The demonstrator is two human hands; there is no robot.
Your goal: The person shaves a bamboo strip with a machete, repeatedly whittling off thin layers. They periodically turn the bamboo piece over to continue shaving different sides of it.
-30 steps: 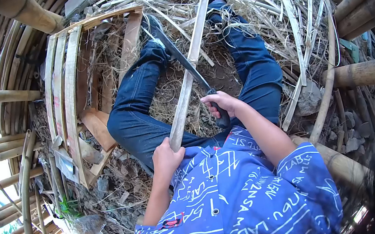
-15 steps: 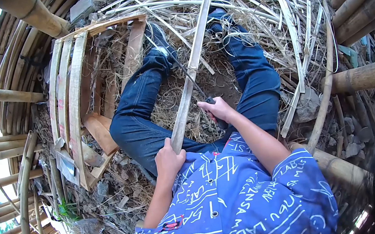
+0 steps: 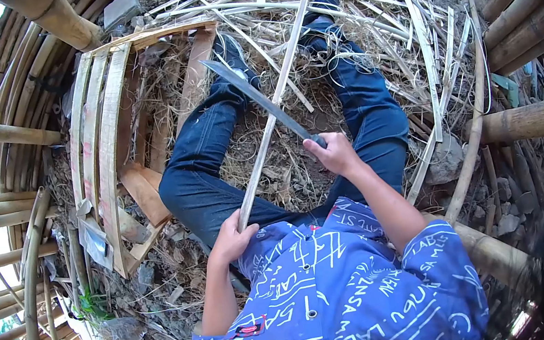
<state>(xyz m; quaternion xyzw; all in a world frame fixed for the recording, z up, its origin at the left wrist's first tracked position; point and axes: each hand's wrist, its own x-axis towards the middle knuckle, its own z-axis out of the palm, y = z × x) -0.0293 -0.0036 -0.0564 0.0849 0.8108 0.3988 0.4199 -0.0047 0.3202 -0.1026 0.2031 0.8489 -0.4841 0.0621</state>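
A long bamboo strip [image 3: 262, 149] runs from my lap out between my feet, its narrow side turned up. My left hand [image 3: 231, 237] is closed round its near end, close to my shirt. In my right hand [image 3: 333, 153] is the dark handle of a long knife [image 3: 254, 94], fingers wrapped round it. The flat of the grey blade shows, pointing away and to the left, and it crosses the strip about midway along its length in this view. The far end of the strip overlaps the pile of split bamboo near my right shoe.
A slatted wooden crate [image 3: 101, 138] lies left of my legs. Split bamboo strips [image 3: 361, 11] and curly shavings cover the ground ahead and right. Thick bamboo poles [image 3: 522, 119] stick in from the right. A grey block [image 3: 121, 9] sits at the back left.
The strip has turned from its broad face to its narrow edge, and my left hand has shifted left and down. The knife blade has rolled from edge-on to showing its flat side.
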